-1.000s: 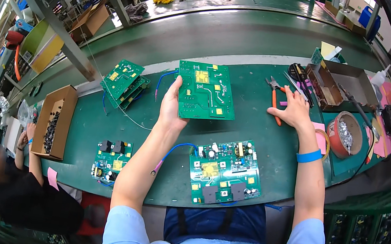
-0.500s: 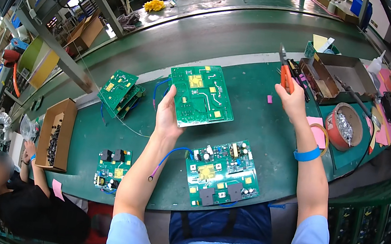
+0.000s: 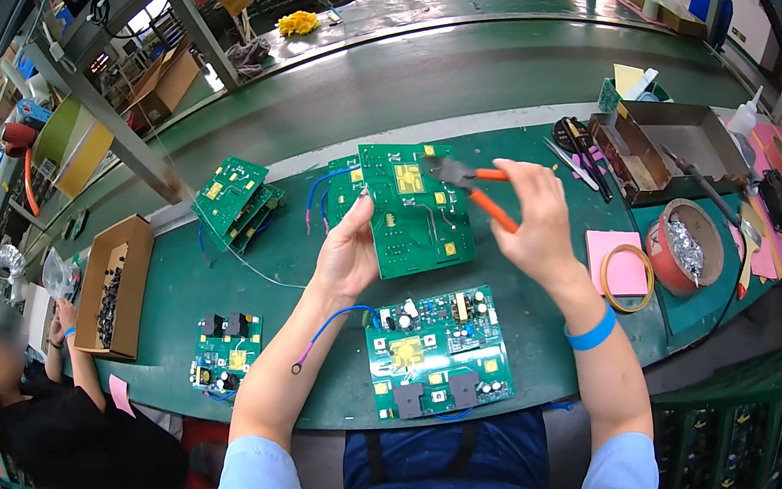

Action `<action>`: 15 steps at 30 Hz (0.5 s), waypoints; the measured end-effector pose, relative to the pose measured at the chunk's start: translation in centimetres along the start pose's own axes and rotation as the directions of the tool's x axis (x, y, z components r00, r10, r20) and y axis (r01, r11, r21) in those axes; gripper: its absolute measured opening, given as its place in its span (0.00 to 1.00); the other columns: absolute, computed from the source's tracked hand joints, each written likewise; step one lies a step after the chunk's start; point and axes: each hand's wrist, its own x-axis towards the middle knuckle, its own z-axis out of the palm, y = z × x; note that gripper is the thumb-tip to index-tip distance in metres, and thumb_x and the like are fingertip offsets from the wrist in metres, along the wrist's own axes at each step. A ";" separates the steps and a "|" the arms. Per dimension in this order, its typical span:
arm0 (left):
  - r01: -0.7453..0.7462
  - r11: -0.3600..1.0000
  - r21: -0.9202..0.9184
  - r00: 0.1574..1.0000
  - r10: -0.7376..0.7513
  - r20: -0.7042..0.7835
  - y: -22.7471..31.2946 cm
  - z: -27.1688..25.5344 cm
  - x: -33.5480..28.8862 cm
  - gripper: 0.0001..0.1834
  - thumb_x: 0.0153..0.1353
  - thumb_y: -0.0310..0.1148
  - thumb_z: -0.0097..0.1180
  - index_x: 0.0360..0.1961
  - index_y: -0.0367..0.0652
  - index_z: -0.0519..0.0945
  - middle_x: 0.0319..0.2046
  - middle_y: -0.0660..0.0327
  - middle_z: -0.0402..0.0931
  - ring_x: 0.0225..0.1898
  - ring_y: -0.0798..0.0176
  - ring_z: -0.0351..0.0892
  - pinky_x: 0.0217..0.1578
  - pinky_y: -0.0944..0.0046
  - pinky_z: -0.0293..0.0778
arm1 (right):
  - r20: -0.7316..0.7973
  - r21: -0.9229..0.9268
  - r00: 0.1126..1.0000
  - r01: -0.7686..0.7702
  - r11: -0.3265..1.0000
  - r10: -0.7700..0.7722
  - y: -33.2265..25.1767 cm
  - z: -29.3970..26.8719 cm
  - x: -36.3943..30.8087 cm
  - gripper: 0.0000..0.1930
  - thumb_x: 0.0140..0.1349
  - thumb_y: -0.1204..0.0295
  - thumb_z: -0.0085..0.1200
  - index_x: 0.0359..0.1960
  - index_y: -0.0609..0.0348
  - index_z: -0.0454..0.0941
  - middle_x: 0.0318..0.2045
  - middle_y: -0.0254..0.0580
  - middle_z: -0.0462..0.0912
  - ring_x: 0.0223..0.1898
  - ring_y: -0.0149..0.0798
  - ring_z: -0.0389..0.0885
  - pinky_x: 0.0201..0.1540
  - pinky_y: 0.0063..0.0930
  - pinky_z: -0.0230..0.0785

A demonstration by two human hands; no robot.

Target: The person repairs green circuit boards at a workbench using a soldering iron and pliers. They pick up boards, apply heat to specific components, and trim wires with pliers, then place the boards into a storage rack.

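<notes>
A green circuit board (image 3: 413, 233), its solder side with yellow patches facing me, is held up in my left hand (image 3: 349, 254), fingers behind it and thumb at its left edge. Part of another board with a blue wire (image 3: 336, 176) shows behind it. My right hand (image 3: 543, 229) grips side cutters (image 3: 484, 196) by their orange handles, which are spread apart. Their dark jaws lie over the board's upper right part; whether they touch it I cannot tell. Below, flat on the table, rests a populated circuit board (image 3: 440, 353) with a blue wire.
More boards (image 3: 235, 189) stack at the left, with a smaller board (image 3: 226, 352) nearer me. A carton (image 3: 132, 287) of black parts stands by a co-worker (image 3: 53, 407). Rightward are a metal tray (image 3: 695, 138), a red bowl (image 3: 678, 252) of metal scraps, pink notes (image 3: 609, 252) and tape ring (image 3: 646, 283).
My right hand has swung left with the side cutters, from beside the tray to over the held board. My left hand has shifted the board slightly right and down.
</notes>
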 end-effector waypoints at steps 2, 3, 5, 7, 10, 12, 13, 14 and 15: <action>-0.010 0.999 0.045 1.000 0.009 0.028 -0.3 0.5 -0.1 0.20 0.57 0.36 0.42 0.50 0.43 0.60 0.47 0.57 0.65 0.48 0.58 0.66 0.47 0.54 0.65 | -0.013 -0.202 0.992 0.120 0.972 -0.125 -0.4 0.6 0.0 0.25 0.35 0.77 0.55 0.42 0.59 0.66 0.36 0.43 0.67 0.41 0.42 0.65 0.44 0.37 0.54; -0.016 0.998 0.067 0.999 0.013 0.043 -0.5 0.7 -0.2 0.20 0.58 0.35 0.42 0.51 0.44 0.59 0.47 0.57 0.65 0.48 0.58 0.66 0.47 0.54 0.65 | -0.004 -0.234 0.990 0.136 0.963 -0.141 -0.4 0.9 -0.1 0.25 0.35 0.77 0.55 0.42 0.59 0.66 0.35 0.44 0.67 0.41 0.42 0.65 0.44 0.37 0.54; -0.014 0.997 0.082 1.000 0.012 0.018 -0.7 0.7 -0.2 0.21 0.58 0.36 0.41 0.51 0.43 0.58 0.47 0.56 0.64 0.48 0.58 0.66 0.47 0.55 0.65 | 0.012 -0.292 0.983 0.179 0.940 -0.184 -0.6 1.3 0.1 0.25 0.36 0.78 0.55 0.42 0.60 0.67 0.35 0.44 0.67 0.40 0.43 0.66 0.43 0.37 0.55; -0.020 0.992 0.125 1.000 0.020 0.004 -1.1 0.2 -0.2 0.21 0.59 0.39 0.39 0.51 0.41 0.60 0.48 0.54 0.64 0.49 0.56 0.65 0.49 0.53 0.63 | -0.018 -0.306 0.983 0.168 0.937 -0.182 -0.9 1.2 0.1 0.26 0.35 0.78 0.56 0.43 0.60 0.67 0.35 0.44 0.67 0.40 0.43 0.66 0.42 0.36 0.55; -0.021 0.990 0.138 1.000 0.020 0.009 -1.2 0.3 -0.2 0.21 0.59 0.39 0.39 0.51 0.40 0.60 0.48 0.54 0.64 0.50 0.57 0.64 0.49 0.54 0.62 | -0.041 -0.324 0.984 0.151 0.934 -0.173 -0.7 1.3 0.0 0.27 0.34 0.79 0.56 0.43 0.59 0.67 0.35 0.43 0.66 0.40 0.42 0.66 0.41 0.35 0.55; -0.005 0.993 0.116 1.000 0.003 0.023 -1.1 0.4 -0.3 0.21 0.58 0.37 0.41 0.51 0.42 0.59 0.47 0.56 0.64 0.49 0.58 0.65 0.48 0.55 0.63 | -0.019 -0.334 0.984 0.158 0.929 -0.174 -0.6 1.2 0.0 0.24 0.36 0.77 0.55 0.42 0.60 0.69 0.34 0.45 0.67 0.40 0.41 0.66 0.41 0.34 0.55; 0.006 0.996 0.091 1.000 -0.009 0.030 -1.1 0.4 -0.3 0.20 0.58 0.35 0.42 0.51 0.44 0.58 0.46 0.58 0.64 0.48 0.60 0.66 0.48 0.55 0.64 | -0.018 -0.335 0.984 0.163 0.928 -0.179 -0.5 1.1 0.0 0.24 0.36 0.77 0.55 0.42 0.60 0.69 0.34 0.45 0.67 0.40 0.41 0.66 0.41 0.34 0.55; 0.019 0.998 0.066 0.999 -0.021 0.038 -1.0 0.5 -0.2 0.21 0.57 0.33 0.43 0.51 0.45 0.56 0.45 0.60 0.65 0.47 0.62 0.66 0.47 0.55 0.65 | -0.016 -0.337 0.983 0.167 0.927 -0.183 -0.5 1.1 0.0 0.24 0.36 0.77 0.55 0.42 0.60 0.69 0.34 0.45 0.67 0.40 0.41 0.66 0.40 0.34 0.55; 0.016 0.997 0.073 0.999 -0.019 0.040 -1.0 0.6 -0.3 0.20 0.57 0.33 0.43 0.51 0.45 0.57 0.45 0.60 0.65 0.47 0.62 0.66 0.47 0.55 0.65 | -0.015 -0.339 0.982 0.171 0.925 -0.187 -0.5 1.0 0.0 0.24 0.37 0.77 0.55 0.42 0.60 0.69 0.34 0.45 0.67 0.40 0.41 0.66 0.40 0.34 0.55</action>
